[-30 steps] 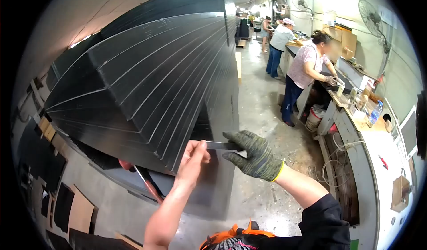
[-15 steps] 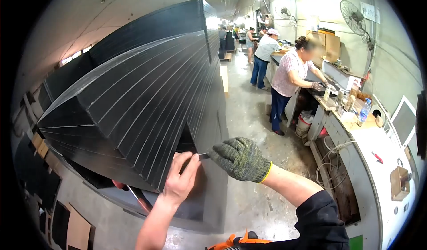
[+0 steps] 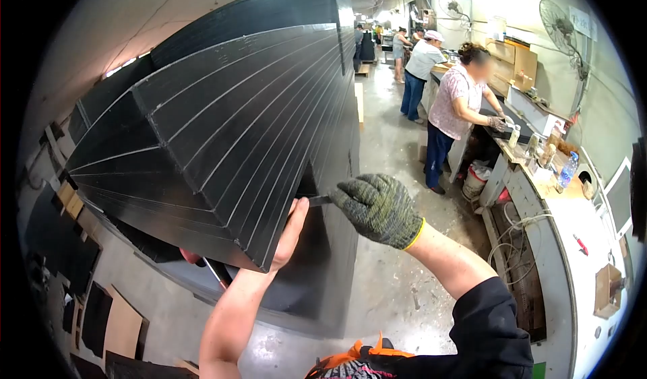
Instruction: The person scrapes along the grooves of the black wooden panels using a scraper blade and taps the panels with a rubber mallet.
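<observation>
A stack of black panels (image 3: pixel 222 130) with pale edge lines fills the left and centre, its layers fanning toward the lower corner. My bare left hand (image 3: pixel 288 239) is closed at the near edge of a black panel; some of its fingers are hidden behind that edge. A fingertip of this hand meets the end of a short, thin dark strip (image 3: pixel 319 201). The strip's other end is pinched in my right hand (image 3: pixel 377 210), which wears a grey-green knitted glove with a yellow cuff.
A long workbench (image 3: pixel 549 244) runs along the right, with a plastic bottle (image 3: pixel 567 172), a red-handled tool (image 3: pixel 580 244) and a small wooden box (image 3: pixel 608 290) on it. A co-worker (image 3: pixel 455 109) in a patterned top stands there. Offcut boards (image 3: pixel 125 325) lie at lower left.
My left hand has shifted from in front of the panel corner to partly behind the edge. More of the strip shows. The camera view has moved, so the surroundings sit differently.
</observation>
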{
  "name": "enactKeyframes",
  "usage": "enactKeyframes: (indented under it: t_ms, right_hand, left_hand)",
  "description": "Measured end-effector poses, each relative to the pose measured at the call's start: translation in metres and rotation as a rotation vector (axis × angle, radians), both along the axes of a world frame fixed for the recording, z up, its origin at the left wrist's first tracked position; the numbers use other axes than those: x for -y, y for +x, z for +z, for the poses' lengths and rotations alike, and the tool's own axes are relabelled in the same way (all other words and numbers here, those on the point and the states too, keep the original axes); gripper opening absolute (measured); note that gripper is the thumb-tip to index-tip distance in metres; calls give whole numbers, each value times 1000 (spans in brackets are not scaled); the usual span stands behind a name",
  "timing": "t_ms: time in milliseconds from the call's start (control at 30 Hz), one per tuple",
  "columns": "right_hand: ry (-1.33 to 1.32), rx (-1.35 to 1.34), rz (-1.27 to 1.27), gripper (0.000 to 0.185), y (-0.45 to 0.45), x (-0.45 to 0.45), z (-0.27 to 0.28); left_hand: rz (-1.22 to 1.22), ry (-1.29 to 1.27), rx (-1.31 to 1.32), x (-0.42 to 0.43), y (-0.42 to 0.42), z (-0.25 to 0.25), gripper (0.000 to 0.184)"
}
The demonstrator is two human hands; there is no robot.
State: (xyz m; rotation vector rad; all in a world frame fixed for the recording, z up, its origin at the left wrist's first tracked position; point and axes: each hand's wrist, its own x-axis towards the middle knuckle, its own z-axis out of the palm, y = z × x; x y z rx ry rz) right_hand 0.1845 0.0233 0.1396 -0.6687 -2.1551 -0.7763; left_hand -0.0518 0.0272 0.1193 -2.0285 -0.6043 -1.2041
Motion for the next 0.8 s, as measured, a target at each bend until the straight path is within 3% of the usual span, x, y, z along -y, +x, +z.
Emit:
enactKeyframes:
  t_ms: [67,100,200,433,533,633,733,800]
  right_hand:
    - [18,-2,-19,42,-1,-6,3]
    - [50,1,-22,42,-1,-7,6]
    - [145,-2,-42,43,1,-13,18]
    - [148,42,-19,42,6,-22,39]
    - [221,81,-10,41,8,-22,49]
    - [260,86,-1,39,6,-27,53]
    - [222,83,3,36,5,-31,54]
    - [197,108,-17,38,4,-32,53]
  left_hand:
    - [44,-28,45,7,6,16,31]
    - [55,-54,33,5,3,18,14]
    - [20,-61,67,14,10,43,34]
    - [239,91,48,-3,9,33,35]
    - [177,92,126,-11,9,24,32]
    - [404,315,103,-37,-2,0,23]
    - [462,336,76,-50,-4,-10,21]
    - [647,364,-64,-59,-13,-15,25]
